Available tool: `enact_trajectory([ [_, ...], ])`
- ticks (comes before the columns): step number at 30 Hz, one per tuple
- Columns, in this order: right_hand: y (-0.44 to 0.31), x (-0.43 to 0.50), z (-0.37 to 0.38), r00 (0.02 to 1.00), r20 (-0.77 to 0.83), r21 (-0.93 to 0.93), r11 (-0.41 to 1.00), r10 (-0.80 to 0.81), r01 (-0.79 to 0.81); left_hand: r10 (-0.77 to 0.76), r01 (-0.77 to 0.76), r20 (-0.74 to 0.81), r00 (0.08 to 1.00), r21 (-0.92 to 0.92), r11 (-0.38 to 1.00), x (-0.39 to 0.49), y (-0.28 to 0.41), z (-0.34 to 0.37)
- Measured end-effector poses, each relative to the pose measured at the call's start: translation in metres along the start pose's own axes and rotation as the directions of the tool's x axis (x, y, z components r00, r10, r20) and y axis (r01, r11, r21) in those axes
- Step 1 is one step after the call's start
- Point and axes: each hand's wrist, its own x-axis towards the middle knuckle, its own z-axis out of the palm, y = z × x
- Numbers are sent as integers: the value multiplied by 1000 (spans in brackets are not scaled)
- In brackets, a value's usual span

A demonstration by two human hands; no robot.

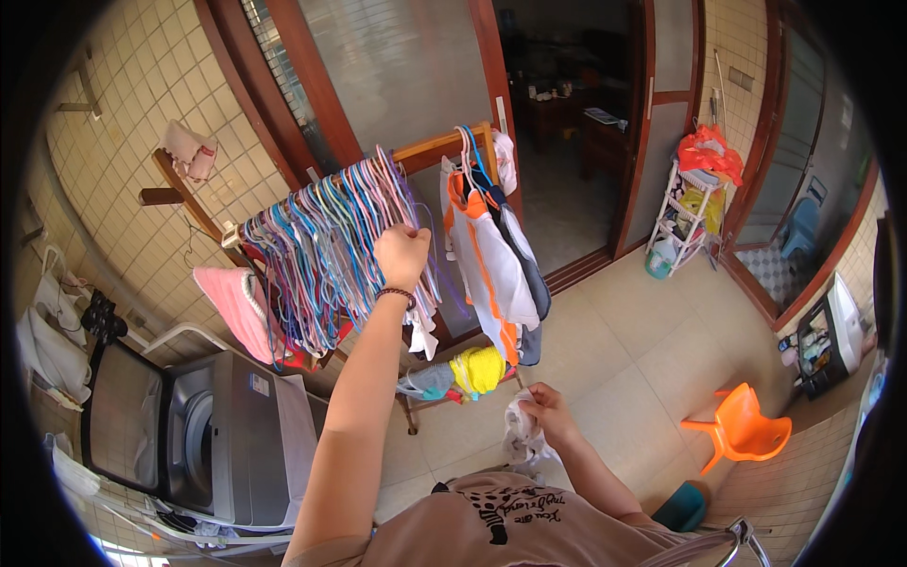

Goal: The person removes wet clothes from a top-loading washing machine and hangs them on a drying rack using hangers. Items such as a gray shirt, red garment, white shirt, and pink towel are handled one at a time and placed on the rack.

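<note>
My left hand, with a beaded bracelet at the wrist, is closed at the right end of a dense row of clothes hangers. Its fingertips are hidden, so which hanger it grips is unclear. The hangers are pink, blue, purple and other colours, and hang from a wooden rack. A thin purple hanger dangles just right of that hand. Lower down, my right hand pinches a crumpled white cloth in front of my shirt. White-and-orange clothing hangs on the rack's right end beside darker garments.
An open-lidded washing machine stands at left. Folded yellow fabric lies on the rack's low bar. An orange child's chair sits on the tiled floor at right. Beyond are a white shelf and an open sliding doorway.
</note>
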Motion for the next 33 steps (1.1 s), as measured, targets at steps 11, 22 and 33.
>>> enact_trajectory([
  [11, -1, 7, 21, 995, 100, 34, 999, -12, 8, -88, 100, 271, 959, -29, 995, 6, 3, 11],
  [22, 3, 2, 12, 998, 57, 23, 1000, 14, -15, -37, 36, 40, 999, 18, 999, 6, 17, 48],
  [33, 9, -9, -1, 999, 15, 60, 997, -52, 51, 16, -64, 91, 996, 546, 835, 35, -18, 45],
])
